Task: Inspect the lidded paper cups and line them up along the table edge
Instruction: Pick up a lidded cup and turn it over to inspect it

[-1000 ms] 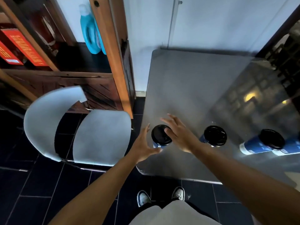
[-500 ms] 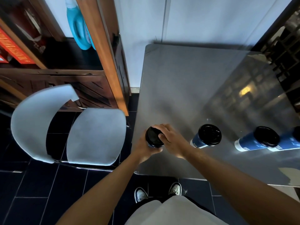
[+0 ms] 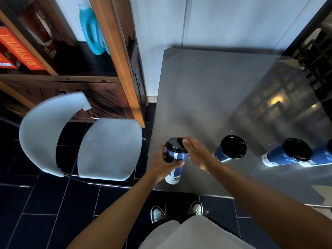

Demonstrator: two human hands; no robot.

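A blue paper cup with a black lid (image 3: 175, 159) is lifted and tilted over the near left corner of the grey table (image 3: 215, 97). My left hand (image 3: 161, 165) wraps around its side. My right hand (image 3: 196, 152) grips the lid's right rim with thumb and fingers. Two more lidded blue cups (image 3: 230, 149) (image 3: 287, 154) stand in a row to the right near the front edge. A further cup (image 3: 321, 156) shows partly at the right border.
A light grey chair (image 3: 107, 148) stands left of the table. Behind it is a wooden shelf unit (image 3: 115, 56) with a blue bottle (image 3: 92, 31) and red boxes (image 3: 19, 49). A white wall runs along the table's far edge. Dark tiled floor and my shoes (image 3: 177, 211) lie below.
Both hands closed on the leftmost cup. They then raised it off the table and tilted it toward me, so its blue side now shows.
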